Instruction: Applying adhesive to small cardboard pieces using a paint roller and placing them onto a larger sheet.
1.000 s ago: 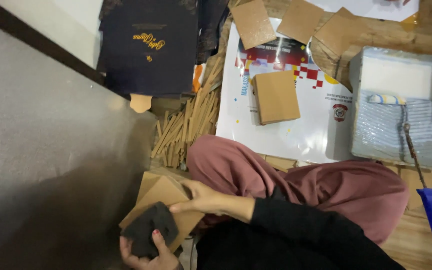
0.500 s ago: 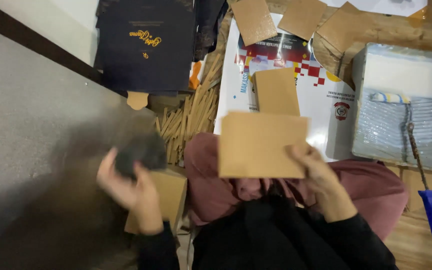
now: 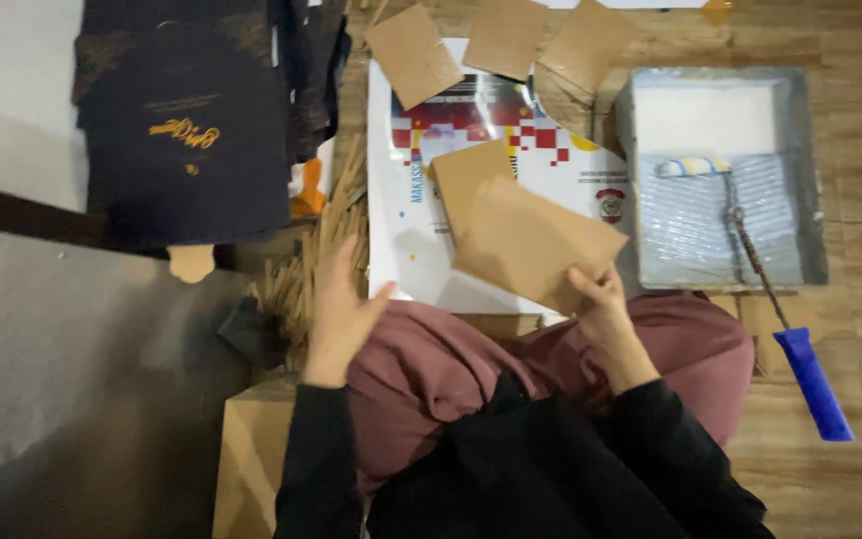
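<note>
- The right hand (image 3: 606, 309) pinches a brown card (image 3: 536, 245) by its lower corner, held tilted over the poster (image 3: 421, 269) on the floor.
- A second card (image 3: 466, 175) lies flat beneath it.
- The left hand (image 3: 336, 304) hangs empty, fingers (image 3: 323, 265) spread, above the sticks (image 3: 301, 269).
- To the right: a tray (image 3: 810, 180) with a roller (image 3: 750, 250); loose cards (image 3: 411, 55) above.
- Half a second ago the left hand held a dark sponge; now it is empty, and the card sits lower and farther right.
</note>
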